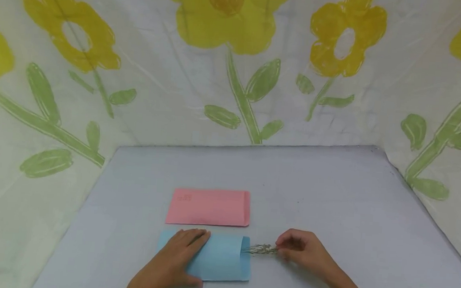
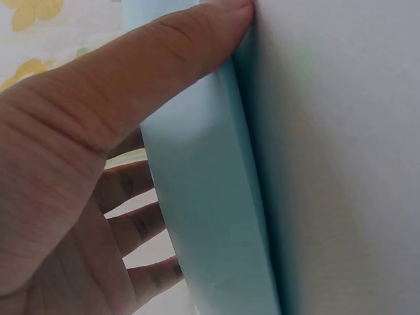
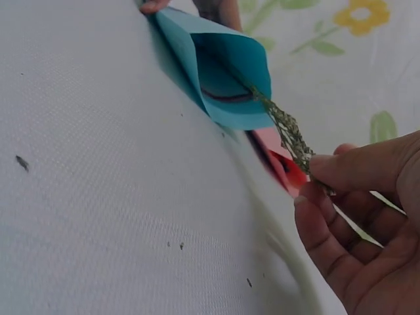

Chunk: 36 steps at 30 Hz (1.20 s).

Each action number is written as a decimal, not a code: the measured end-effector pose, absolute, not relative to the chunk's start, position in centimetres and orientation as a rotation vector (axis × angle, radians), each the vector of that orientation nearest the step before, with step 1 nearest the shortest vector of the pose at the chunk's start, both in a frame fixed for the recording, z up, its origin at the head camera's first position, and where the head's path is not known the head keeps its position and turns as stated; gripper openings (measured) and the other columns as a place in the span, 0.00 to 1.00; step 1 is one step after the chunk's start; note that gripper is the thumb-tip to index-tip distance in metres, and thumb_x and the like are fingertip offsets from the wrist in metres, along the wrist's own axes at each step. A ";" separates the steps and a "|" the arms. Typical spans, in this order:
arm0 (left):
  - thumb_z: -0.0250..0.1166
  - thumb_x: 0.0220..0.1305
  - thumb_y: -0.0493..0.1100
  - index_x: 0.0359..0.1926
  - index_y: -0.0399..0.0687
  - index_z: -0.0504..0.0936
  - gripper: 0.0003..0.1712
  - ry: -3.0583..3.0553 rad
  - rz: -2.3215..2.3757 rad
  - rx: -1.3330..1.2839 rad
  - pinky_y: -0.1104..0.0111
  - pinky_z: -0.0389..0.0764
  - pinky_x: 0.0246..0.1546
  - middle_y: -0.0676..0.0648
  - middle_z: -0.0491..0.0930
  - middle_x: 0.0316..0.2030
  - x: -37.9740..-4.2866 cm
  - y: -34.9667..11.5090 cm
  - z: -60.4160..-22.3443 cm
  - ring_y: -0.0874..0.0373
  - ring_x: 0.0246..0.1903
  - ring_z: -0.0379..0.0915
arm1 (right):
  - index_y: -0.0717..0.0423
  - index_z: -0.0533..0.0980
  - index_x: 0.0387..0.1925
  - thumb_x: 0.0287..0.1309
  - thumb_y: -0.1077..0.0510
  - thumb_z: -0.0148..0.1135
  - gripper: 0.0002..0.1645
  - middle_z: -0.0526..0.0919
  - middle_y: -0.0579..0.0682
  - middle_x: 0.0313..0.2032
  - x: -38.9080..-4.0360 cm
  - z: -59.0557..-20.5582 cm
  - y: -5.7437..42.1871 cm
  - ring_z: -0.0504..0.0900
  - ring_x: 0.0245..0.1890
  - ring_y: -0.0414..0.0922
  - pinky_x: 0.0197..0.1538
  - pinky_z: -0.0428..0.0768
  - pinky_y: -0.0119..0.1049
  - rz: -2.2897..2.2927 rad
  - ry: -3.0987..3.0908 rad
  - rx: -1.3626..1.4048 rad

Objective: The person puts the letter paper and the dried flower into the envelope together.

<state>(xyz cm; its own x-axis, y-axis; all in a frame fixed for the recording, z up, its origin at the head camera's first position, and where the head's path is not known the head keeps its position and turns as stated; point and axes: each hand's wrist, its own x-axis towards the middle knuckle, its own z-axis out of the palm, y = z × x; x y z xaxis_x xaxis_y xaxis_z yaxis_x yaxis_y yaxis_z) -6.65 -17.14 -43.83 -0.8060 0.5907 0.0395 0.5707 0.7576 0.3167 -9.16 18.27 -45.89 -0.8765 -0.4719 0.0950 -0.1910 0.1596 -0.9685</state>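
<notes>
A light blue envelope (image 1: 220,261) lies near the table's front, its mouth gaping to the right. Across its left part, my left hand (image 1: 172,260) grips it with the thumb at the near edge and the fingers toward the far edge. My right hand (image 1: 305,252) pinches the tip of a dried plant sprig (image 1: 262,249) between thumb and forefinger. In the right wrist view, the other end of the sprig (image 3: 285,128) runs into the envelope's mouth, where the inside part is hard to make out.
Just beyond the blue envelope lies a pink envelope (image 1: 210,208), with small print at its left and its flap end at the right. Small dark crumbs (image 3: 22,161) dot the white tabletop (image 1: 312,185). A cloth painted with yellow flowers (image 1: 227,19) hangs around the table.
</notes>
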 end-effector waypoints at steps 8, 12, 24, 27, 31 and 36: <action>0.65 0.31 0.72 0.66 0.47 0.59 0.61 2.891 0.497 0.968 0.53 0.55 0.60 0.50 0.61 0.61 -6.6 -17.2 -44.0 0.54 0.60 0.55 | 0.63 0.77 0.34 0.48 0.70 0.63 0.08 0.80 0.55 0.33 -9.0 -45.3 17.0 0.79 0.33 0.47 0.37 0.79 0.36 -1.721 2.306 -0.675; 0.65 0.31 0.72 0.66 0.47 0.59 0.61 2.898 0.505 0.982 0.54 0.56 0.60 0.50 0.62 0.61 -6.6 -17.3 -44.2 0.54 0.59 0.55 | 0.57 0.78 0.33 0.49 0.65 0.65 0.07 0.81 0.49 0.33 -9.2 -46.4 16.7 0.79 0.34 0.44 0.37 0.79 0.35 -1.686 2.351 -0.650; 0.65 0.31 0.73 0.66 0.47 0.60 0.61 2.911 0.511 1.001 0.52 0.56 0.60 0.50 0.62 0.60 -6.5 -17.3 -44.1 0.54 0.59 0.55 | 0.47 0.79 0.30 0.48 0.59 0.67 0.06 0.81 0.42 0.30 -9.3 -46.8 15.5 0.79 0.32 0.42 0.35 0.79 0.34 -1.655 2.379 -0.573; 0.65 0.31 0.72 0.66 0.47 0.60 0.61 2.915 0.514 1.011 0.53 0.56 0.59 0.50 0.62 0.60 -6.6 -17.3 -44.2 0.54 0.59 0.55 | 0.47 0.79 0.30 0.48 0.59 0.66 0.06 0.81 0.42 0.30 -9.3 -46.9 15.3 0.79 0.32 0.42 0.35 0.79 0.34 -1.654 2.381 -0.577; 0.65 0.31 0.72 0.66 0.48 0.60 0.61 2.917 0.515 1.018 0.53 0.56 0.60 0.50 0.62 0.61 -6.6 -17.4 -44.2 0.55 0.60 0.55 | 0.47 0.79 0.31 0.49 0.61 0.66 0.06 0.81 0.42 0.31 -9.3 -46.9 15.1 0.79 0.33 0.42 0.37 0.79 0.34 -1.657 2.383 -0.585; 0.64 0.32 0.73 0.66 0.48 0.59 0.61 2.914 0.510 1.018 0.53 0.56 0.60 0.50 0.61 0.61 -6.6 -17.4 -44.2 0.55 0.60 0.55 | 0.46 0.79 0.31 0.49 0.62 0.65 0.08 0.81 0.41 0.32 -9.4 -46.9 14.8 0.79 0.34 0.42 0.37 0.79 0.33 -1.647 2.387 -0.573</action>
<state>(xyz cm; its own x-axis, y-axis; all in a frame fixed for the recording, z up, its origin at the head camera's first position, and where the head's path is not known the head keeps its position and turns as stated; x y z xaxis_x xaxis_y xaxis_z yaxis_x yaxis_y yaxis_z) -6.60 -17.39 -44.22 -0.7882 0.6083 0.0937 0.6039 0.7350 0.3082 -9.38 14.77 -46.90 -0.9083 -0.4132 0.0656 -0.2079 0.3097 -0.9278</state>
